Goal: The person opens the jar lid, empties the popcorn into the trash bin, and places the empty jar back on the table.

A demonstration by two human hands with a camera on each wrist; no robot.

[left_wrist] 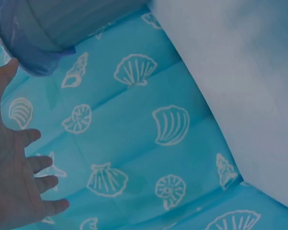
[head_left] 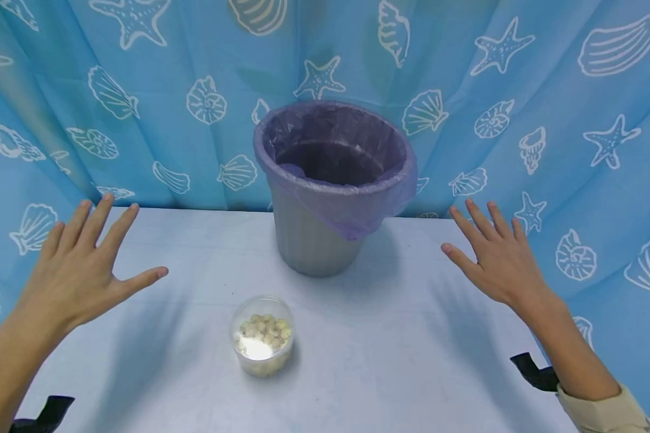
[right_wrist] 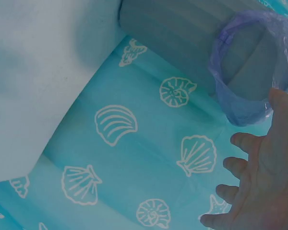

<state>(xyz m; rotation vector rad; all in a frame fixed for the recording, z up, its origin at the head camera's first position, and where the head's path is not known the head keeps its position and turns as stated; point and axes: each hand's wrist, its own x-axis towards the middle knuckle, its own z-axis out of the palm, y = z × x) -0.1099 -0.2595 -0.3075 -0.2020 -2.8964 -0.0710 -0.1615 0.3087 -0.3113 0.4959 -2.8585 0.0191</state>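
My left hand [head_left: 81, 267] hovers over the left side of the table, fingers straight and spread, holding nothing. On the right, my right hand [head_left: 495, 261] is likewise spread in the air and touches nothing. Between them, toward the back, stands a grey bin [head_left: 319, 240] lined with a purple plastic bag [head_left: 352, 207] folded over its rim. In front of the bin sits a round clear plastic tub [head_left: 262, 367] with pale, lumpy pieces [head_left: 265, 329] inside. Glare on top of the tub partly hides them. Both wrist views show the hands apart from the bin.
A white table surface [head_left: 390, 361] lies under everything. Behind it hangs a blue curtain [head_left: 206, 54] printed with white shells and starfish. Black straps show at the left wrist [head_left: 46, 415] and the right wrist [head_left: 535, 373].
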